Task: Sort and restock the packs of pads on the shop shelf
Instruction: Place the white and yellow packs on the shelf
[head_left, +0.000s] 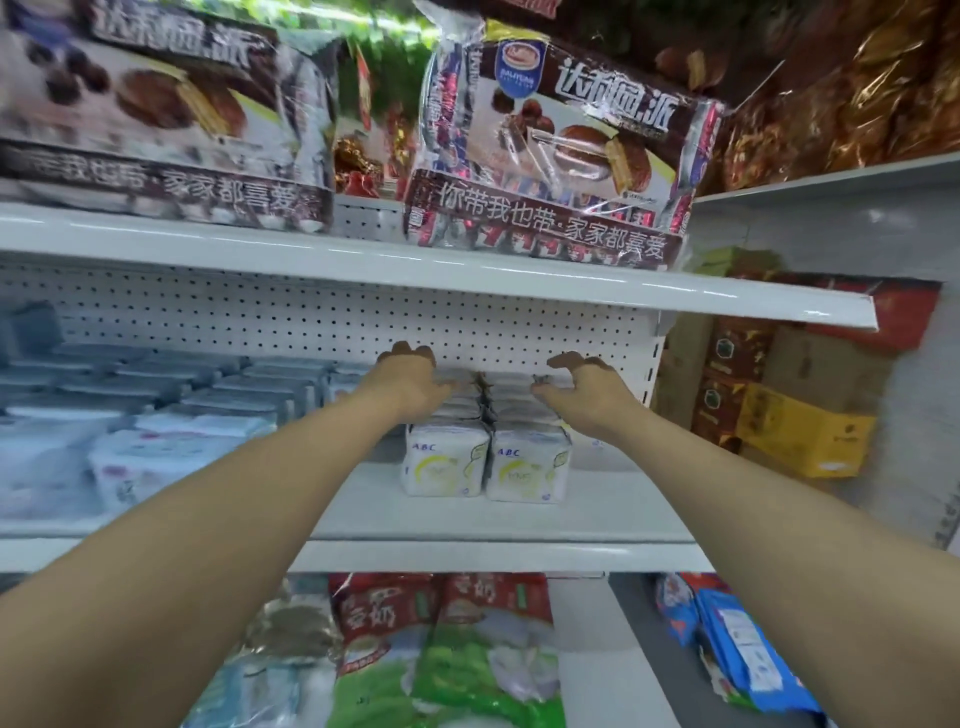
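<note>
Both my arms reach forward into the middle shelf. My left hand (410, 379) sits on the top rear of the left row (444, 462) of white plastic pad packs lettered ABC with a yellow-green ring. The thumb lies across the pack tops and the fingers are bent at the far end, near the white perforated metal back panel (311, 322). My right hand (587, 395) is on the right row (530, 470) of the same white packs, thumb touching the top, fingers curled claw-like above it. Can't tell if either hand actually clamps a pack or just rests. The two rows touch side by side between my hands, standing on the white metal shelf board (493, 525), fronts nearer me than my hands. Left of my left hand are blurred pale blue-and-white packs (156, 415). Above both hands, on the upper white shelf (415, 265), is a brown-and-white plastic bag of chocolate pies (550, 150). Right of my right hand, well apart, is a yellow cardboard carton (800, 431).
</note>
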